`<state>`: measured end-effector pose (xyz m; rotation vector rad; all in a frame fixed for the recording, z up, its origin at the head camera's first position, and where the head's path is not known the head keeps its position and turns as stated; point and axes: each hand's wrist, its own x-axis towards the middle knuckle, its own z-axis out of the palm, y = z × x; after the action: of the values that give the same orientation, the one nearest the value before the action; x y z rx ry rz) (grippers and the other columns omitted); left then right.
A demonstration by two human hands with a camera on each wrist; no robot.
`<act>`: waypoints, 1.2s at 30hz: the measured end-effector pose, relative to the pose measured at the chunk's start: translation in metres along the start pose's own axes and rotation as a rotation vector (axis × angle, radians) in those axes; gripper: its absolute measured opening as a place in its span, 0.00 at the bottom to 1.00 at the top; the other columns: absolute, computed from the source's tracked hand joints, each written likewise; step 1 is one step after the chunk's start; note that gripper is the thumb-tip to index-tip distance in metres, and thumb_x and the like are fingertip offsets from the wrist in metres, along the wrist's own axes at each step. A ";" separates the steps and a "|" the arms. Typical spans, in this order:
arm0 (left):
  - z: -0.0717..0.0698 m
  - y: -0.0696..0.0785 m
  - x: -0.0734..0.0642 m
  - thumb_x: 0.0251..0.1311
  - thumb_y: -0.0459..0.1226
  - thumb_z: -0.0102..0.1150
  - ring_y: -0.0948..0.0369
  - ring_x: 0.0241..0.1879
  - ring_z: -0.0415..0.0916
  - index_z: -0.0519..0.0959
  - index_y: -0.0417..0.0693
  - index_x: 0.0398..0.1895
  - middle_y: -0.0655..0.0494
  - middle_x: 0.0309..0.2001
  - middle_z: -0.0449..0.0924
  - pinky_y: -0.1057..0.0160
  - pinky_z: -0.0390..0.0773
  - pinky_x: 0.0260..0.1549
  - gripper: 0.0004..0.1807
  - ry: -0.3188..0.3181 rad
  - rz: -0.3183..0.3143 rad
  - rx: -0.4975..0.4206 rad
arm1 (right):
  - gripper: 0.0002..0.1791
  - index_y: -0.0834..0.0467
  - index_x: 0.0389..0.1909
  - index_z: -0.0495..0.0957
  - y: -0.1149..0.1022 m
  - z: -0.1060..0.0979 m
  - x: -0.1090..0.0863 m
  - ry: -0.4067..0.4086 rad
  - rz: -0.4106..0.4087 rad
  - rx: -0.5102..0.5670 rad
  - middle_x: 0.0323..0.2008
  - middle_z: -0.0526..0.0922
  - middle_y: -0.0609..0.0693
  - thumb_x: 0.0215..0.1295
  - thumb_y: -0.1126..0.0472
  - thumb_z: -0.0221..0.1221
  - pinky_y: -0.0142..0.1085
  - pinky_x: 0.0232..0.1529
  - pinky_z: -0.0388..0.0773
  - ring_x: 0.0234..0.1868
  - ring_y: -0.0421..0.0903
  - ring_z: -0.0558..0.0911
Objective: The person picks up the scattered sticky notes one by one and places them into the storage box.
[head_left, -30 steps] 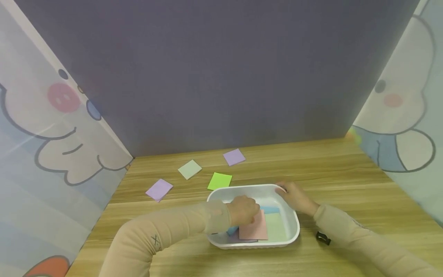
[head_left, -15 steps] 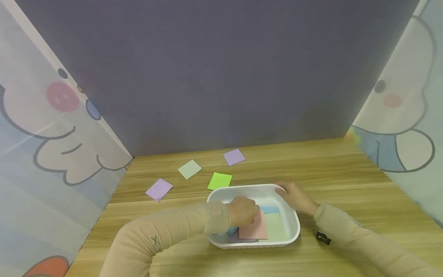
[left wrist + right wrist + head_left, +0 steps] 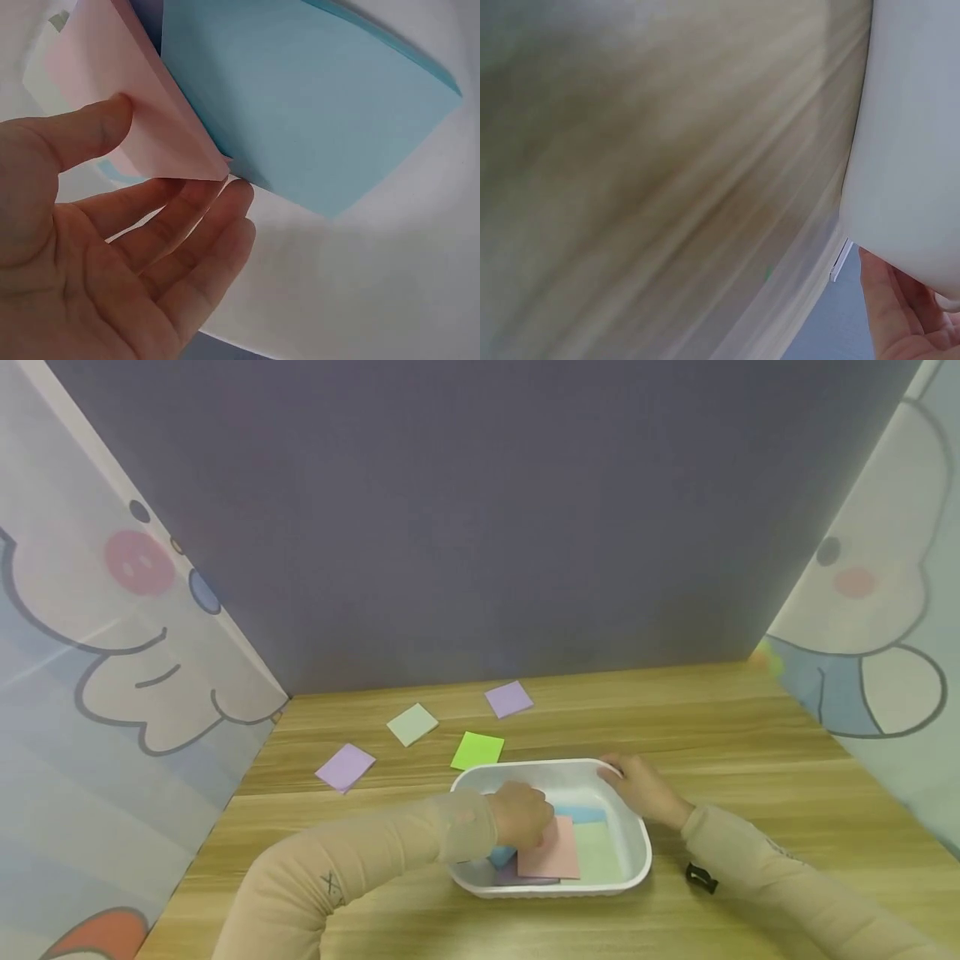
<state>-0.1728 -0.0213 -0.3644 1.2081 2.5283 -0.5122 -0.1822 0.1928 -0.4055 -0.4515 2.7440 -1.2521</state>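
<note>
A white plastic tub [image 3: 551, 891] holds several sticky note pads. My left hand [image 3: 522, 814] reaches inside it. In the left wrist view that hand pinches the edge of a pink sticky note pad [image 3: 150, 112], thumb on its face and fingertips at its lower edge. Beside the pink pad lies a blue pad [image 3: 300, 97]. A pale green pad [image 3: 597, 853] and part of a purple pad [image 3: 517, 872] show on the tub's floor. With my right hand [image 3: 641, 787] I grip the tub's far right corner; the right wrist view shows those fingers against its outer wall.
Behind the tub, on the wooden table [image 3: 750, 760], lie a bright green pad [image 3: 477, 751], a pale pad [image 3: 412, 724] and purple pads [image 3: 508, 699] [image 3: 345, 767]. A small black object [image 3: 701, 877] lies by the right sleeve. A dark panel [image 3: 510, 527] stands at the back.
My left hand has drawn back slightly to the left within the tub, and more of the pink pad's upper part shows. The right hand stays on the tub's corner.
</note>
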 end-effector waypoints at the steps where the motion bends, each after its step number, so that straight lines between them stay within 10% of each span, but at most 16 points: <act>1: 0.000 0.000 0.000 0.57 0.49 0.57 0.67 0.27 0.67 0.77 0.55 0.30 0.64 0.29 0.73 0.69 0.74 0.27 0.09 -0.001 -0.004 -0.007 | 0.16 0.72 0.50 0.71 0.000 0.000 0.000 0.001 -0.001 0.000 0.32 0.82 0.58 0.67 0.64 0.48 0.27 0.22 0.79 0.25 0.41 0.80; 22: -0.011 -0.015 -0.023 0.57 0.51 0.56 0.66 0.34 0.74 0.77 0.53 0.47 0.63 0.37 0.77 0.68 0.77 0.30 0.18 0.094 -0.035 -0.207 | 0.16 0.71 0.49 0.72 0.002 0.001 0.001 0.010 -0.009 0.011 0.33 0.82 0.59 0.68 0.64 0.48 0.27 0.23 0.79 0.25 0.41 0.81; 27: -0.007 -0.027 -0.037 0.59 0.49 0.54 0.62 0.46 0.77 0.74 0.54 0.56 0.61 0.49 0.78 0.66 0.79 0.36 0.22 0.227 -0.055 -0.338 | 0.14 0.71 0.47 0.73 0.002 0.001 0.002 0.024 -0.015 0.001 0.32 0.82 0.59 0.68 0.65 0.48 0.26 0.22 0.79 0.24 0.40 0.80; 36: 0.014 -0.040 -0.066 0.60 0.39 0.54 0.64 0.40 0.77 0.78 0.49 0.47 0.59 0.41 0.81 0.71 0.76 0.38 0.13 0.515 -0.031 -0.661 | 0.15 0.72 0.48 0.72 0.002 0.000 0.002 0.010 -0.022 0.023 0.32 0.82 0.60 0.68 0.65 0.48 0.27 0.23 0.79 0.25 0.41 0.81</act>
<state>-0.1634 -0.0960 -0.3423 1.1232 2.7535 0.6782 -0.1842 0.1929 -0.4070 -0.4759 2.7377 -1.2928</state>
